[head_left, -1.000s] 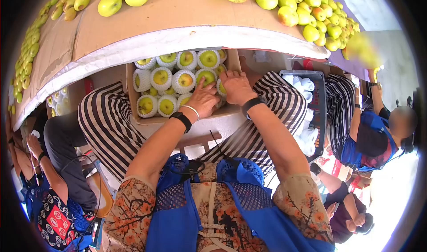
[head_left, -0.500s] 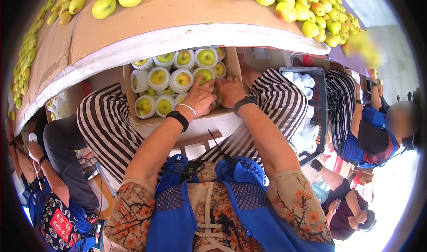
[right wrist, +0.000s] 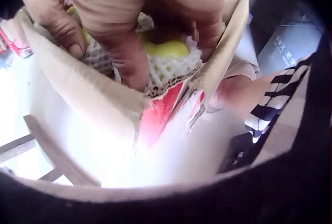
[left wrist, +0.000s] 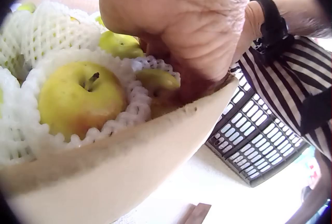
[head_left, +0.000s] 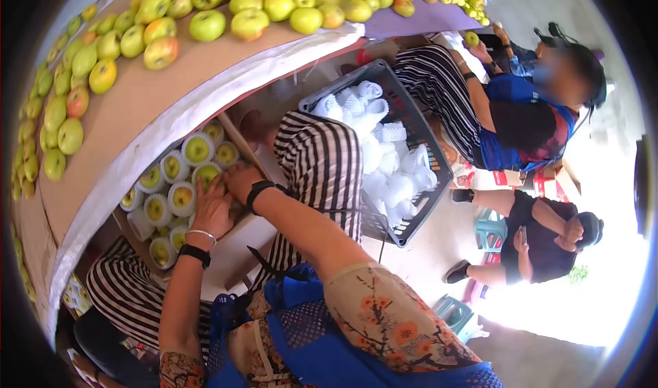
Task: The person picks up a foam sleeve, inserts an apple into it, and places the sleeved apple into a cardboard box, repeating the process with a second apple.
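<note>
An open cardboard box point(head_left: 241, 141) sits between the knees, filled with yellow-green apples in white foam nets. My right hand point(head_left: 242, 181) is in its near right corner. Its thumb and fingers curl round a netted apple point(right wrist: 171, 50) there, right by the torn corner of the wall. My left hand point(head_left: 212, 210), with a white bracelet and black watch, lies beside it. Its fingers stretch over the apples, the tips on a green apple point(head_left: 205, 173). In the left wrist view, another netted apple point(left wrist: 80, 97) shows beside the hands, against the box wall.
A cardboard-covered table point(head_left: 137, 131) with many loose apples point(head_left: 207, 25) curves above the box. On the right is a black crate point(head_left: 444, 173) of white foam nets point(head_left: 384, 158). Beyond it a person in a blue vest point(head_left: 493, 145) sits, and another person point(head_left: 534, 244) is farther back.
The head view has swung to the right, bringing the crate and the people there further in. Both hands stay at the box's near right corner, the right hand deeper in it than one second ago.
</note>
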Demonstrator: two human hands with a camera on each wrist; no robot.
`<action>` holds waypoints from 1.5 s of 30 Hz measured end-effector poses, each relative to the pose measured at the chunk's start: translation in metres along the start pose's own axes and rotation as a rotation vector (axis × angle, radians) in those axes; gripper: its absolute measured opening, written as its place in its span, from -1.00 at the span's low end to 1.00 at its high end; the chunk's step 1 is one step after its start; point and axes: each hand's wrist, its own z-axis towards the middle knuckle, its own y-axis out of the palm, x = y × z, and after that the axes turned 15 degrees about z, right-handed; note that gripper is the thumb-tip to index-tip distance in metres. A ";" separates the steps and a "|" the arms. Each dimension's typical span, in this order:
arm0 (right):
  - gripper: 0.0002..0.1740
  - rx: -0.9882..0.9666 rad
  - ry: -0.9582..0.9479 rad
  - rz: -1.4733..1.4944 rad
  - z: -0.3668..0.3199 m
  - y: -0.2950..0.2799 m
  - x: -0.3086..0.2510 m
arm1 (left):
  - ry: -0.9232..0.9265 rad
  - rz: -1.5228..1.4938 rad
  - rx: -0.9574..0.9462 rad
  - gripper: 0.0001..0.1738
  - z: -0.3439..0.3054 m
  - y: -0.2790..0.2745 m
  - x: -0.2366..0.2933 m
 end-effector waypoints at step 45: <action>-0.59 0.709 1.116 1.220 -0.134 -0.156 0.322 | 0.025 -0.267 0.475 -0.77 0.105 -0.180 0.121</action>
